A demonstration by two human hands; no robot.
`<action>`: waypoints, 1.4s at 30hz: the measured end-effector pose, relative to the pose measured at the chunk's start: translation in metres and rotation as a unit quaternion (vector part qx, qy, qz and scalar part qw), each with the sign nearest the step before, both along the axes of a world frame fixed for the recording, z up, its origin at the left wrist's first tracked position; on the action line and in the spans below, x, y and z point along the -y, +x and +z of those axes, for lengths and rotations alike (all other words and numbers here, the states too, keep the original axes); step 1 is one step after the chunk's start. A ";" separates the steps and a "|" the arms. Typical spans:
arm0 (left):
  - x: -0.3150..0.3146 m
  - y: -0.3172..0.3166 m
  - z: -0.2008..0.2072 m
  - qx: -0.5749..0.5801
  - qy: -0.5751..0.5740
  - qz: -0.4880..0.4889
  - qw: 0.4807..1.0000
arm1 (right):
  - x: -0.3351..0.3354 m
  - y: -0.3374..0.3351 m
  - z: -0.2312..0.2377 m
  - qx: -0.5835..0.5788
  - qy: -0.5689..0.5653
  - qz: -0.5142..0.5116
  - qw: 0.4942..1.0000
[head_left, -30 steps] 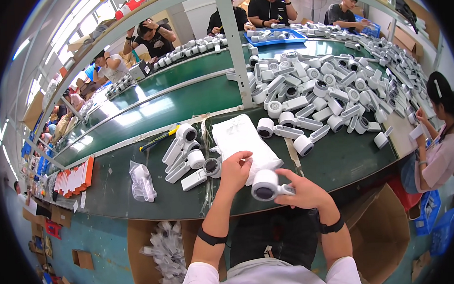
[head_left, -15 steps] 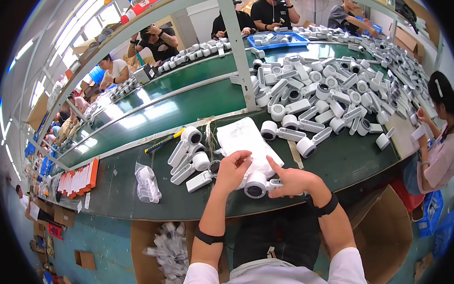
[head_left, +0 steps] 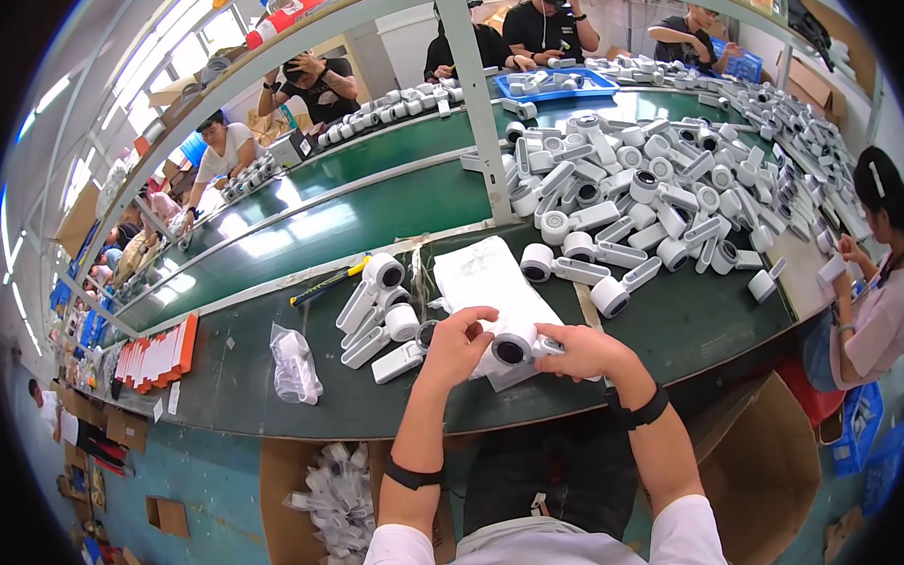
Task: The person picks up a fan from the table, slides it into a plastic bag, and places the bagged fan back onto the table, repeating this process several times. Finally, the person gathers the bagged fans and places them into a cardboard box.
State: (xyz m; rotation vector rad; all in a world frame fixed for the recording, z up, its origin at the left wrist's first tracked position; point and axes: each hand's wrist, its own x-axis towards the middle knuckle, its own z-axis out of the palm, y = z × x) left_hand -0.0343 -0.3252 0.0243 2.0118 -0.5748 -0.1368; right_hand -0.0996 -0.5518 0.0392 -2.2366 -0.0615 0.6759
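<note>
The person's right hand (head_left: 589,353) is closed around the handle of a white device (head_left: 512,346), its round, dark-faced head held over the near end of the white plastic stack (head_left: 490,274). The left hand (head_left: 458,348) is partly curled beside that head, at the stack's near left edge; whether its fingertips pinch any film cannot be told. Left of the stack lie some similar devices (head_left: 402,322), a yellow-and-black tool (head_left: 329,280) and, farther out, a bagged device (head_left: 294,366); a large heap (head_left: 645,184) spreads beyond it to the right
</note>
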 end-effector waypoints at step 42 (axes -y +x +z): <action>0.037 -0.050 -0.024 0.007 -0.296 0.024 0.955 | -0.049 -0.019 -0.020 0.125 0.409 -0.266 0.864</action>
